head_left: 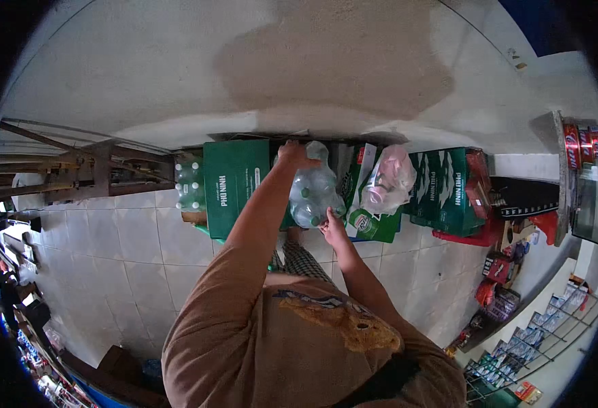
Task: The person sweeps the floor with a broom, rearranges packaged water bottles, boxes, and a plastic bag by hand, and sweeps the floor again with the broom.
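A shrink-wrapped pack of clear bottles with green caps is between my two hands, in front of my body. My left hand grips its far end, near the wall, with the fingers partly hidden. Lower down, my right hand holds the near right corner of the pack, thumb and fingers closed at the wrap. Just left of the pack stands a green carton marked "PHU NINH". To its right, a pinkish plastic bag lies on green and white cartons.
Another bottle pack stands left of the carton. More green cartons stand on the right by a red base. The wall rises behind the row. A wire rack is at lower right; tiled floor spreads left.
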`<state>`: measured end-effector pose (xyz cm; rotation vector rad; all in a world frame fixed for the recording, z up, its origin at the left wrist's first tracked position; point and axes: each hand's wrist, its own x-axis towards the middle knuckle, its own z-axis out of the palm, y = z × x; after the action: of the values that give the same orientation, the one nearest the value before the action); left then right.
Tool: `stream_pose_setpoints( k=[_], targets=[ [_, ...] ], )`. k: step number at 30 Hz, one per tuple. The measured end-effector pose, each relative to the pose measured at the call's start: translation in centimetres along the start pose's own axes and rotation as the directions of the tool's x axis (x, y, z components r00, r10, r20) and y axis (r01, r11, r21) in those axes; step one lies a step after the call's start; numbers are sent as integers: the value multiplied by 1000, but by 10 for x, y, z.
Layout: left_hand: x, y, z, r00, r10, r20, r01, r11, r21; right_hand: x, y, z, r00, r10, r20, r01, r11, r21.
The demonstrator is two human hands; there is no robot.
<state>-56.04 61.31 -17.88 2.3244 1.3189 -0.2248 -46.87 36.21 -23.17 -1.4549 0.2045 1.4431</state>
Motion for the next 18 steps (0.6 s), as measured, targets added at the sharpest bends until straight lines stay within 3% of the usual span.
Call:
stream_pose_setpoints(
  k=[4, 6, 9, 10, 12, 13, 15, 16, 18],
  targets=[
    [13, -7, 32, 1000, -25, -13, 24, 999, -43, -3, 0, -4, 999, 22, -49, -25, 998, -55],
    [40, -23, 75, 995, 79, 67, -59, 964, -259, -2, 1, -3, 999, 36, -35, -37, 999, -20],
    [2, -9, -10, 974, 104, 201, -49, 964, -262, -9, 1, 2, 998, 54, -39, -53, 998, 41],
    [2, -11, -3, 975, 100, 200, -45, 964, -262, -10, 0, 2, 999, 45, -24, -44, 998, 52],
    [2, -20, 16, 995, 98, -24, -101, 957, -272, -11, -2, -2, 998, 65, -18, -64, 997, 33],
    [-7, -20, 5, 996, 82, -26, -86, 959, -271, -10, -2, -1, 996, 82, -15, -82, 996, 25],
    [-33, -12, -32, 988, 142, 66, -94, 875, -476, -18, -2, 2, 998, 62, 0, -62, 998, -4],
    [-19, -19, 2, 997, 76, 12, -67, 934, -350, -19, -2, 1, 996, 91, 20, -92, 995, 41],
    [-28, -15, 5, 999, 46, 1, -43, 928, -369, -30, -4, 2, 995, 98, 13, -98, 993, 59]
  ],
)
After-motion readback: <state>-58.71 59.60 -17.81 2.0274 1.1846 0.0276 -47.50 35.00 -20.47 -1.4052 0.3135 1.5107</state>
